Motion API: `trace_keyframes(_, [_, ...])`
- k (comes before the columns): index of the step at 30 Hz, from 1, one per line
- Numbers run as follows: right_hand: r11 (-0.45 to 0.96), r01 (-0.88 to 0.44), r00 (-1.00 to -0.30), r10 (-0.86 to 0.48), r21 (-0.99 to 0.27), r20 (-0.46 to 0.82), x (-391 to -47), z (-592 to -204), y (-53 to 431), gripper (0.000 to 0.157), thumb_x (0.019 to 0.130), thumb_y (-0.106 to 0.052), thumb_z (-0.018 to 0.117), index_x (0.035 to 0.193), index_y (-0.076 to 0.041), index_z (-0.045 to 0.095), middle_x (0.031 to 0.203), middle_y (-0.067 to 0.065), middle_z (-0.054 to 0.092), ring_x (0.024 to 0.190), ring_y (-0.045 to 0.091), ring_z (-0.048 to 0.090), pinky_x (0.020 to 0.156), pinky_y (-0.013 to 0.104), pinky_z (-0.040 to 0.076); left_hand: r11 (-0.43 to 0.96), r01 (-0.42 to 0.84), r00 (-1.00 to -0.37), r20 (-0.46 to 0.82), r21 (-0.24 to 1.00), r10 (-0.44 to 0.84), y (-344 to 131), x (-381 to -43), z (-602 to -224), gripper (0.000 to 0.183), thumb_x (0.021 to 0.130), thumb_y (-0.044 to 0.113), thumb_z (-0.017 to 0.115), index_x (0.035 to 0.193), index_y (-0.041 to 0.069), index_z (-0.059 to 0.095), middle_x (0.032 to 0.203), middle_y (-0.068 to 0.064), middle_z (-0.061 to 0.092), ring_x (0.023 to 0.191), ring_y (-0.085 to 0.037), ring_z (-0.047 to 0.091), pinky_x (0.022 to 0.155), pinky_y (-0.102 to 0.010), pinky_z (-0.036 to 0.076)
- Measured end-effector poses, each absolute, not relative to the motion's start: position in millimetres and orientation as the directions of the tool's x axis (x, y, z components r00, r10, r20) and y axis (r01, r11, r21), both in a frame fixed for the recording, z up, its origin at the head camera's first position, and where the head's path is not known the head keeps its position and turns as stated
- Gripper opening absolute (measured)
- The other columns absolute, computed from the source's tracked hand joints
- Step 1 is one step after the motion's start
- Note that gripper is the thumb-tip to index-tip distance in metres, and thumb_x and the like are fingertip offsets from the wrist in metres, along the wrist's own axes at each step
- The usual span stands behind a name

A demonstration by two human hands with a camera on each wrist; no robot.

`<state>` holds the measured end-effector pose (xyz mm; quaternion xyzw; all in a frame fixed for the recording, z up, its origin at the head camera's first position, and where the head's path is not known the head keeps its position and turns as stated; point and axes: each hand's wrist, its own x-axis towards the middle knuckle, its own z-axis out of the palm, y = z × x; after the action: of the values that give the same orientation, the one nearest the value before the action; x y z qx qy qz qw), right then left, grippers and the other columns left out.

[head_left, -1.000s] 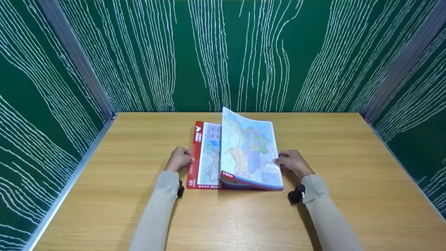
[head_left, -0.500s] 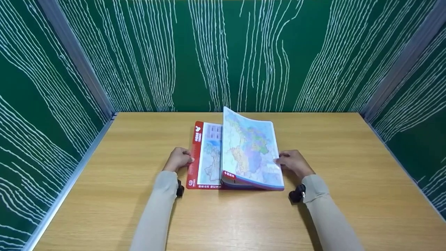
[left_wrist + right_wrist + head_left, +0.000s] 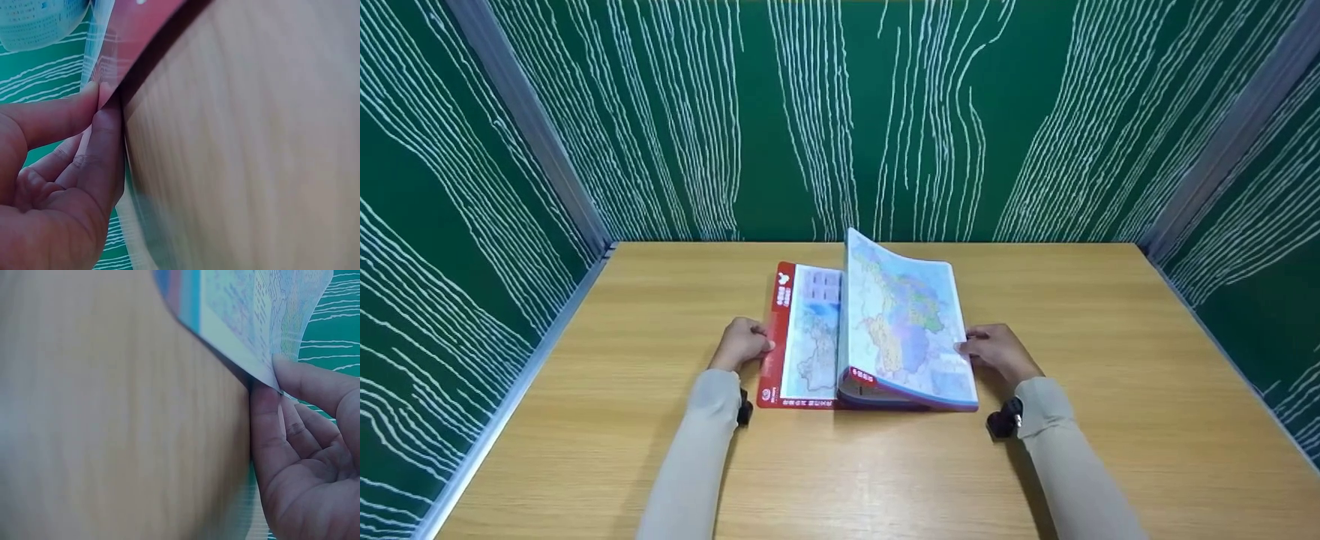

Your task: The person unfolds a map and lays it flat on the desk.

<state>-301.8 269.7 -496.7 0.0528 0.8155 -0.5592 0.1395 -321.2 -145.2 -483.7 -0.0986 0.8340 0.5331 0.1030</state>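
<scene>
A folded map sheet (image 3: 907,330) lies in the middle of the wooden table, its raised leaf curving up at a fold left of its middle. The lower panel (image 3: 810,360) has a red border and shows on the left, partly covered by the leaf. My left hand (image 3: 742,343) pinches the red left edge between thumb and fingers, as the left wrist view shows at the red strip (image 3: 146,34). At the right edge, my right hand (image 3: 997,351) pinches the leaf; its thumb lies on the printed face (image 3: 236,320) in the right wrist view.
The wooden table (image 3: 840,480) reaches back to a green wall (image 3: 787,120) with white wavy lines. Similar green side walls (image 3: 427,247) flank it, joined by grey corner posts. Dark wrist cameras (image 3: 1003,420) sit under both sleeves.
Both hands have drawn slightly apart, the left a little leftward and the right a little rightward. The map's raised fold has shifted slightly right, showing more of the lower panel.
</scene>
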Motion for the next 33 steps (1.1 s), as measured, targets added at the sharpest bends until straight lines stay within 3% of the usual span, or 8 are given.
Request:
trace_keyframes(12, [0.37, 0.274, -0.953, -0.022, -0.888, -0.303, -301, -496, 270, 0.052, 0.09, -0.01, 0.065, 0.134, 0.01, 0.048, 0.123, 0.022, 0.061, 0.092, 0.012, 0.064, 0.082, 0.026, 0.055, 0.416, -0.297, -0.952, -0.301, 0.86, -0.059, -149, -321, -482, 0.026, 0.083, -0.007, 0.061, 0.108, -0.007, 0.064, 0.109, -0.022, 0.064, 0.08, -0.02, 0.063, 0.068, -0.03, 0.058])
trace_keyframes(19, [0.392, 0.282, -0.95, -0.015, -0.875, -0.313, -300, -495, 274, 0.055, 0.091, -0.014, 0.063, 0.138, 0.009, 0.044, 0.135, 0.026, 0.052, 0.103, 0.016, 0.063, 0.09, 0.029, 0.053, 0.436, -0.236, -0.97, -0.237, 0.868, -0.054, -149, -320, -484, 0.016, 0.079, -0.009, 0.06, 0.094, -0.008, 0.065, 0.088, -0.012, 0.062, 0.069, -0.014, 0.058, 0.058, -0.023, 0.051])
trace_keyframes(24, [0.388, 0.259, -0.957, -0.018, -0.885, -0.288, -298, -497, 278, 0.055, 0.091, -0.014, 0.063, 0.137, 0.01, 0.045, 0.13, 0.024, 0.056, 0.098, 0.011, 0.062, 0.086, 0.025, 0.054, 0.428, -0.215, -0.976, -0.213, 0.878, -0.054, -149, -319, -484, 0.014, 0.077, -0.01, 0.06, 0.09, -0.008, 0.065, 0.082, -0.009, 0.06, 0.065, -0.012, 0.056, 0.055, -0.022, 0.05])
trace_keyframes(28, [0.388, 0.254, -0.96, -0.013, -0.886, -0.281, -298, -496, 279, 0.054, 0.09, -0.013, 0.064, 0.136, 0.01, 0.046, 0.129, 0.023, 0.058, 0.096, 0.009, 0.062, 0.085, 0.024, 0.054, 0.425, -0.22, -0.974, -0.217, 0.878, -0.057, -150, -318, -484, 0.015, 0.077, -0.01, 0.06, 0.091, -0.009, 0.065, 0.084, -0.012, 0.062, 0.066, -0.013, 0.057, 0.056, -0.022, 0.051])
trace_keyframes(33, [0.406, 0.261, -0.957, -0.01, -0.876, -0.29, -297, -493, 280, 0.056, 0.091, -0.014, 0.063, 0.138, 0.009, 0.044, 0.135, 0.026, 0.053, 0.101, 0.013, 0.062, 0.087, 0.027, 0.054, 0.422, -0.256, -0.965, -0.254, 0.87, -0.063, -153, -318, -483, 0.023, 0.08, -0.008, 0.06, 0.102, -0.008, 0.065, 0.1, -0.018, 0.064, 0.076, -0.018, 0.061, 0.063, -0.025, 0.055])
